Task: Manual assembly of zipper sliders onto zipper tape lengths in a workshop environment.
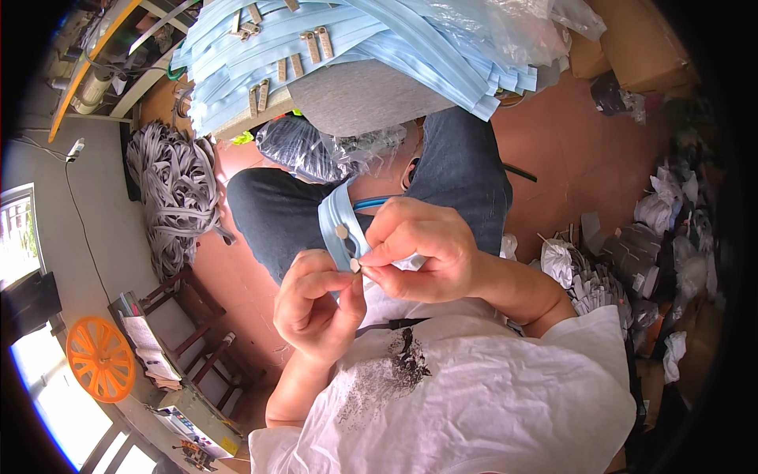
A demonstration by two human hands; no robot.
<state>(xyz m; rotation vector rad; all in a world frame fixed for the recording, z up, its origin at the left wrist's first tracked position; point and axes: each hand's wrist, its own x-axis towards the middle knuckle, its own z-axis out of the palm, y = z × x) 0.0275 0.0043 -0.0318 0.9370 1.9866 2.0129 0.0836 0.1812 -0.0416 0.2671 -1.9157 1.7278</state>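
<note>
A light blue zipper [335, 212] hangs in a curve over my lap, held up by both hands. My left hand [316, 304] is closed, its thumb and forefinger pinching at the zipper's near end. My right hand [426, 246] is closed too, with thumb and forefinger meeting at the same end from the right. Between the fingertips shows a small metal piece [355, 265], partly covered. Higher on the tape sits a metal slider [341, 231]. What lies under the fingers is hidden.
Ahead, many light blue zippers [418, 47] with metal pulls [314, 47] cover a grey-topped bench [371, 99]. Clear plastic [584, 17] lies at its right. Grey strips [174, 193] are heaped on the floor at left, near an orange wheel [100, 359]. Bagged bundles [580, 276] crowd the right.
</note>
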